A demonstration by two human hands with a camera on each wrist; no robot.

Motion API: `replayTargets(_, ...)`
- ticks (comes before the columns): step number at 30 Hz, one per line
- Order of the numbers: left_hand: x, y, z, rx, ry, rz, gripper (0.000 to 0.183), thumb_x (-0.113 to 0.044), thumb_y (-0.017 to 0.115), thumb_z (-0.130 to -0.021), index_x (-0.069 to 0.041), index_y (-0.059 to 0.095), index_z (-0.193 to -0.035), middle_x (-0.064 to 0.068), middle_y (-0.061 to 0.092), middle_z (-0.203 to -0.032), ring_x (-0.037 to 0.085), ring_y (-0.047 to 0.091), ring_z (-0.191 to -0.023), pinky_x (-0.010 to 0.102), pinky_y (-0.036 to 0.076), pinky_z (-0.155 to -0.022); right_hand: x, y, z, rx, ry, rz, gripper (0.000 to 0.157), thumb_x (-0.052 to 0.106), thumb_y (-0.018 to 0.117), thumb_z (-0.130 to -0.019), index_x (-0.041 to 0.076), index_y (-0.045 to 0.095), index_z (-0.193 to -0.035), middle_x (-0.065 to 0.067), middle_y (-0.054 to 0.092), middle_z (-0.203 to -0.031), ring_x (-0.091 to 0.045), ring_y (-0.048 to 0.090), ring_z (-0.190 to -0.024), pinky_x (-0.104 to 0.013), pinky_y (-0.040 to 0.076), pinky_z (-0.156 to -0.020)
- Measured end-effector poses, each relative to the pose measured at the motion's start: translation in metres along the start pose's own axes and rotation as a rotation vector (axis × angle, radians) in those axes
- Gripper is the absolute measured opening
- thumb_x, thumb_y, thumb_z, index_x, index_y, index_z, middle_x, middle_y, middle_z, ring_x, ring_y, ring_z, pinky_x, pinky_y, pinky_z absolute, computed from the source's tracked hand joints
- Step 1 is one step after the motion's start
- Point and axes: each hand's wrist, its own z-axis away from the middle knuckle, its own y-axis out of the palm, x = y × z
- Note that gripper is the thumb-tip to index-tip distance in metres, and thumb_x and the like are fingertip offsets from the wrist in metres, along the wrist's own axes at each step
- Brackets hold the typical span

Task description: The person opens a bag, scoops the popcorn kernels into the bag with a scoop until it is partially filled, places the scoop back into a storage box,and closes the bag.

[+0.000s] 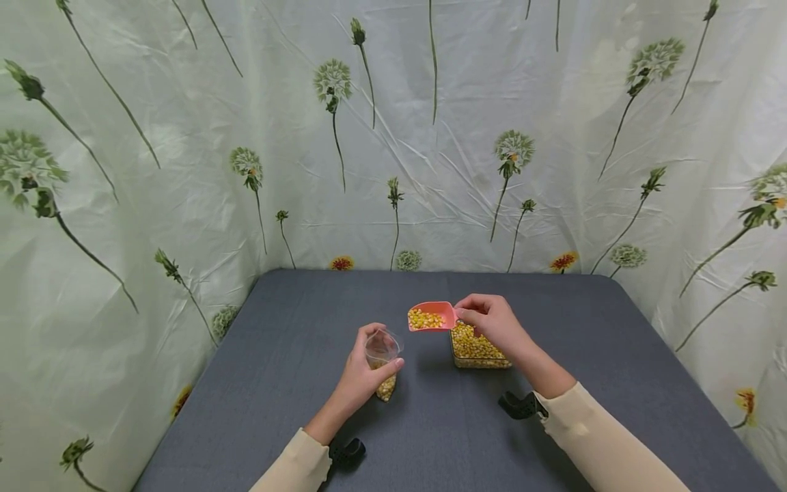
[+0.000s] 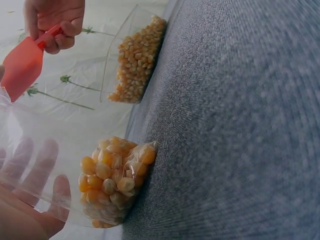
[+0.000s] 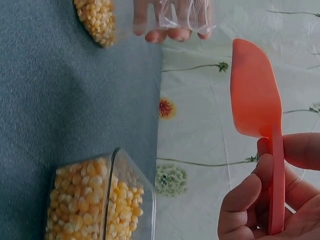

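My left hand (image 1: 361,376) grips a clear plastic bag (image 1: 382,346) around its open mouth, fingers on the far side and thumb on the near side. Corn kernels (image 2: 107,175) fill the bottom of the bag, which rests on or just above the table in the left wrist view. Between thumb and fingers, my right hand (image 1: 496,325) pinches the handle of a coral-red scoop (image 1: 447,314). Corn kernels (image 1: 424,319) lie in the scoop, held level to the right of and above the bag's mouth. Below the right hand stands a clear box (image 1: 482,364) of corn kernels.
A dark grey cloth covers the table (image 1: 295,321). Behind and beside it hangs a pale curtain (image 1: 381,157) printed with dandelions. Black straps (image 1: 519,406) sit at both wrists, below the cream sleeves (image 1: 605,437).
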Motion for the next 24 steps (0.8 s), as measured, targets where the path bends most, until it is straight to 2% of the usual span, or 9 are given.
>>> replayTargets(3, 0.0, 0.002, 0.0, -0.01, -0.003, -0.027, 0.068, -0.012, 0.081, -0.087, -0.006, 0.039, -0.14, 0.007, 0.057, -0.118, 0.025, 0.054, -0.116, 0.054, 0.038, -0.1, 0.002, 0.004, 0.0, 0.011, -0.003, 0.001, 0.021, 0.02, 0.065, -0.1, 0.002, 0.073, -0.108, -0.019, 0.065, -0.103, -0.037, 0.053, -0.085, -0.037, 0.049, -0.063)
replayTargets(7, 0.001, 0.004, -0.001, -0.019, -0.008, -0.061, 0.07, -0.011, 0.082, -0.085, -0.009, 0.039, -0.14, 0.006, 0.056, -0.117, 0.024, 0.053, -0.116, 0.054, 0.038, -0.101, 0.002, 0.011, -0.002, 0.017, 0.0, 0.02, 0.02, 0.022, 0.066, -0.099, 0.006, 0.074, -0.106, -0.012, 0.067, -0.1, -0.039, 0.054, -0.086, -0.04, 0.05, -0.065)
replayTargets(10, 0.001, 0.005, -0.001, -0.018, -0.008, -0.063, 0.071, -0.011, 0.082, -0.084, -0.008, 0.039, -0.14, 0.005, 0.056, -0.117, 0.025, 0.053, -0.115, 0.054, 0.038, -0.1, 0.002, 0.016, -0.003, 0.026, -0.011, 0.039, 0.018, 0.022, 0.067, -0.098, 0.007, 0.075, -0.104, -0.01, 0.066, -0.094, -0.035, 0.054, -0.078, -0.041, 0.05, -0.064)
replayTargets(13, 0.001, 0.005, -0.001, -0.012, -0.01, -0.056, 0.07, -0.011, 0.082, -0.084, -0.009, 0.039, -0.14, 0.007, 0.055, -0.118, 0.025, 0.052, -0.116, 0.054, 0.037, -0.101, 0.007, 0.021, 0.0, 0.048, -0.039, 0.04, 0.018, 0.018, 0.067, -0.098, 0.004, 0.074, -0.105, -0.009, 0.063, -0.085, -0.037, 0.052, -0.07, -0.038, 0.048, -0.06)
replayTargets(15, 0.009, 0.005, -0.003, -0.008, -0.01, -0.057, 0.071, -0.012, 0.083, -0.084, -0.013, 0.039, -0.14, 0.006, 0.054, -0.119, 0.024, 0.051, -0.117, 0.054, 0.037, -0.101, 0.017, 0.024, 0.005, 0.065, -0.059, 0.035, 0.018, 0.014, 0.066, -0.099, -0.001, 0.073, -0.105, -0.008, 0.06, -0.08, -0.036, 0.05, -0.066, -0.034, 0.046, -0.058)
replayTargets(19, 0.027, 0.004, -0.007, 0.0, -0.014, -0.077, 0.071, -0.021, 0.084, -0.085, -0.021, 0.038, -0.139, 0.003, 0.052, -0.122, 0.02, 0.051, -0.119, 0.054, 0.038, -0.101, 0.039, 0.029, 0.015, 0.078, -0.06, 0.052, 0.017, 0.007, 0.063, -0.099, -0.006, 0.072, -0.105, -0.01, 0.061, -0.08, -0.03, 0.048, -0.064, -0.03, 0.044, -0.056)
replayTargets(20, 0.031, 0.004, -0.008, 0.002, -0.013, -0.079, 0.071, -0.023, 0.084, -0.085, -0.023, 0.038, -0.139, 0.002, 0.052, -0.123, 0.02, 0.051, -0.119, 0.054, 0.038, -0.101, 0.037, 0.03, 0.013, 0.076, -0.057, 0.056, 0.016, 0.007, 0.063, -0.098, -0.005, 0.072, -0.105, -0.011, 0.061, -0.081, -0.029, 0.048, -0.063, -0.03, 0.043, -0.056)
replayTargets(24, 0.03, 0.003, -0.008, 0.003, -0.018, -0.083, 0.071, -0.028, 0.083, -0.085, -0.023, 0.038, -0.139, 0.003, 0.053, -0.127, 0.02, 0.051, -0.12, 0.056, 0.038, -0.102, 0.02, 0.034, 0.002, 0.074, -0.052, 0.062, 0.016, 0.011, 0.065, -0.098, -0.001, 0.074, -0.104, -0.008, 0.064, -0.084, -0.025, 0.048, -0.064, -0.03, 0.044, -0.055)
